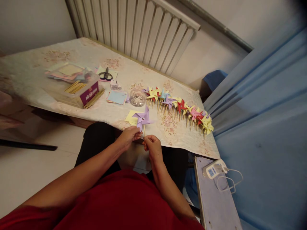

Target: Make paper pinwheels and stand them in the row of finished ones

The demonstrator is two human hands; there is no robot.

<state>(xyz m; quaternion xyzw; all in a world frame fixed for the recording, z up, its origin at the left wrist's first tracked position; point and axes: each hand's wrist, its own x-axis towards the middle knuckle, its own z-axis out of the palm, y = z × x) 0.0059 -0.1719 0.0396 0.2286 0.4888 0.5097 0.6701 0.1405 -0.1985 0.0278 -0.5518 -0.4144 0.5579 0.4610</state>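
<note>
A purple paper pinwheel [143, 118] with a shiny pin at its centre is held up at the table's near edge. My right hand [153, 146] is closed round its thin wooden stick. At the lower left blade, my left hand [130, 136] has its fingers closed on the purple paper. Yellow paper squares [131, 118] lie just behind the pinwheel. A clear round dish [137, 98] of small metal pins stands farther back, beside a stack of light blue paper squares [116, 97]. Finished pinwheels [181, 106] in several colours lie in a row to the right.
On the left, a clear plastic box [76, 91] holds coloured paper and wooden sticks. Black-handled scissors [106, 75] and a small box [115, 84] lie behind the paper stack. A radiator [134, 32] borders the far edge. A power strip [215, 168] with a white cable sits on a bench at right.
</note>
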